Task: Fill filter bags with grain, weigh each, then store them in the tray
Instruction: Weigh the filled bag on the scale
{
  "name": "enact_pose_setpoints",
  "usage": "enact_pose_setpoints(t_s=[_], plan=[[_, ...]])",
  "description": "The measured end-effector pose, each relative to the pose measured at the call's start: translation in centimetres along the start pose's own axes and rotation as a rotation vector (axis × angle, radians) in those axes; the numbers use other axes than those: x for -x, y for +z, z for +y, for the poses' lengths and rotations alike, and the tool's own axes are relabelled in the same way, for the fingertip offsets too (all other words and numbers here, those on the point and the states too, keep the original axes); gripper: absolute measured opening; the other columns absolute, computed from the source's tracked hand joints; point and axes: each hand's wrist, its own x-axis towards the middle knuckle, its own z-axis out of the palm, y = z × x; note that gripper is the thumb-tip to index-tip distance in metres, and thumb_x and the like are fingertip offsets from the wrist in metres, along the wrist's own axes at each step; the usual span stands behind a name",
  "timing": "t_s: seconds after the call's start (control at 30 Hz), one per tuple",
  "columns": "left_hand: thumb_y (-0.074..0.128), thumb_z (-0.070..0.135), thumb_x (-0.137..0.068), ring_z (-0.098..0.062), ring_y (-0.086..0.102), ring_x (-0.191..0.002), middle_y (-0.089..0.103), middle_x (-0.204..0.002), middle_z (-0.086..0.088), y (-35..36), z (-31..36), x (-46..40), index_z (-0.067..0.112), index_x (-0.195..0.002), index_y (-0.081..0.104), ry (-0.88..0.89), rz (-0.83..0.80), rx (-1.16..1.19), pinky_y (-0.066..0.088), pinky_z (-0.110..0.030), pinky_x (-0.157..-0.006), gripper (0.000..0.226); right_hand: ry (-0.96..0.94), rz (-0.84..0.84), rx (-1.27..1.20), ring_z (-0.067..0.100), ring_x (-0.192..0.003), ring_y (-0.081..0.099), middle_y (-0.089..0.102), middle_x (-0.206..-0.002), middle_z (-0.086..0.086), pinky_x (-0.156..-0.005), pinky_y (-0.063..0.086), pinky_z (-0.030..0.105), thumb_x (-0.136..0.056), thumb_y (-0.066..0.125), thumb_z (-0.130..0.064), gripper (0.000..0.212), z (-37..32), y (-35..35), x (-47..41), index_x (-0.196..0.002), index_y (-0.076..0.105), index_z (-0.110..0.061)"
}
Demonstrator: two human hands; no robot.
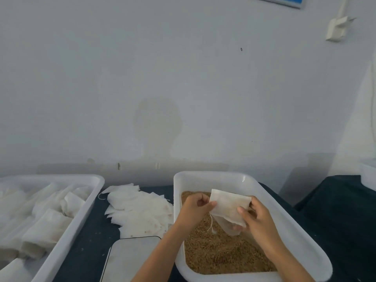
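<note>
A white filter bag (227, 204) is held flat over the brown grain (219, 251) in a white tub (293, 226). My left hand (193, 210) pinches the bag's left edge, where a thin drawstring (211, 222) dangles. My right hand (258, 218) grips the bag's right side, thumb on top and fingers beneath. A clear plastic scoop or cup (230, 226) shows under the bag by my right fingers. On the left stands a white tray (81, 220) holding several filled bags (46, 224).
A loose heap of empty filter bags (138, 210) lies on the dark table (95, 237) between tray and tub. A flat scale platform (132, 259) sits at the front centre. A pale wall rises behind. Another white container (369, 176) is at the far right.
</note>
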Motion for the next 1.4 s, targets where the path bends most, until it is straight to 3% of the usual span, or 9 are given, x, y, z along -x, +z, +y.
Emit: enact_pose_setpoints(t_s=[0.23,0.47,0.67,0.83,0.93,1.07,1.23,1.3,1.4], plan=[[0.063,0.019,-0.088,-0.018,0.051,-0.075,0.055,-0.078,-0.008,-0.1,-0.1,0.1,0.012,-0.074,0.055,-0.030,-0.047,0.027,0.042,-0.029,-0.074,0.018,-0.045,0.004,0.017,0.019,-0.090,0.064,0.058,-0.101,0.005,-0.052,0.058,0.032,-0.090,0.057,-0.009,0.016,0.4,0.3,-0.2,-0.104,0.055,-0.016],[0.061,0.019,-0.090,-0.015,0.043,-0.071,0.047,-0.074,-0.003,0.0,-0.3,0.1,0.010,-0.073,0.049,-0.039,-0.083,-0.035,0.037,-0.022,-0.069,0.022,-0.088,0.038,0.092,0.015,-0.090,0.061,0.058,-0.101,0.002,-0.049,0.056,0.027,-0.090,0.057,-0.009,0.023,1.0,0.2,-0.3,-0.112,0.055,-0.014],[0.061,0.018,-0.090,-0.011,0.047,-0.072,0.050,-0.073,0.004,0.1,-0.2,0.1,0.019,-0.066,0.048,-0.044,-0.095,-0.066,0.039,-0.023,-0.074,0.027,-0.097,0.051,0.105,0.015,-0.084,0.063,0.060,-0.097,0.000,-0.049,0.056,0.028,-0.090,0.056,-0.008,0.017,0.9,0.2,-0.3,-0.104,0.055,-0.018],[0.059,0.017,-0.091,-0.012,0.045,-0.071,0.049,-0.074,0.001,0.0,-0.3,0.1,0.015,-0.070,0.049,-0.028,-0.098,-0.059,0.038,-0.024,-0.073,0.023,-0.082,0.043,0.103,0.016,-0.086,0.062,0.059,-0.098,0.001,-0.051,0.056,0.027,-0.090,0.057,-0.007,0.017,0.7,0.2,-0.2,-0.104,0.055,-0.015],[0.056,0.014,-0.092,-0.014,0.046,-0.073,0.051,-0.075,0.003,0.2,0.0,-0.1,0.016,-0.074,0.051,0.028,-0.082,-0.014,0.039,-0.026,-0.073,0.019,-0.073,0.008,0.155,0.015,-0.089,0.060,0.060,-0.097,0.001,-0.061,0.054,0.027,-0.088,0.058,-0.006,0.016,0.5,0.2,-0.1,-0.100,0.056,-0.017],[0.060,0.011,-0.089,-0.011,0.049,-0.074,0.054,-0.074,0.010,0.0,0.9,-0.5,0.024,-0.071,0.053,0.149,-0.078,-0.096,0.040,-0.025,-0.072,0.023,0.105,-0.148,0.116,0.018,-0.085,0.066,0.065,-0.095,0.002,-0.063,0.058,0.031,-0.089,0.057,-0.003,0.013,0.2,0.3,0.5,-0.097,0.058,-0.013],[0.064,0.011,-0.084,0.006,0.051,-0.073,0.065,-0.081,0.004,-0.7,2.5,-0.8,0.013,-0.078,0.064,0.321,-0.296,-0.393,0.038,-0.011,-0.072,0.006,0.136,-0.287,0.143,0.013,-0.086,0.068,0.070,-0.094,-0.002,-0.080,0.056,0.040,-0.077,0.074,-0.014,0.028,-0.4,0.5,0.6,-0.100,0.061,-0.022],[0.064,0.009,-0.083,0.008,0.051,-0.072,0.066,-0.082,0.003,-1.0,3.1,-0.8,0.009,-0.081,0.065,0.392,-0.355,-0.506,0.033,-0.002,-0.068,0.003,0.126,-0.274,0.208,0.010,-0.088,0.066,0.070,-0.093,-0.005,-0.079,0.056,0.036,-0.076,0.075,-0.022,0.028,-0.8,1.0,0.3,-0.099,0.060,-0.025],[0.063,0.005,-0.083,0.004,0.052,-0.071,0.065,-0.082,0.003,-1.1,3.3,-0.8,0.008,-0.082,0.064,0.442,-0.360,-0.535,0.034,-0.003,-0.068,0.003,0.029,-0.193,0.326,0.008,-0.080,0.064,0.068,-0.084,-0.008,-0.067,0.052,0.026,-0.080,0.071,-0.027,0.011,-1.4,1.3,-0.2,-0.086,0.063,-0.022]])
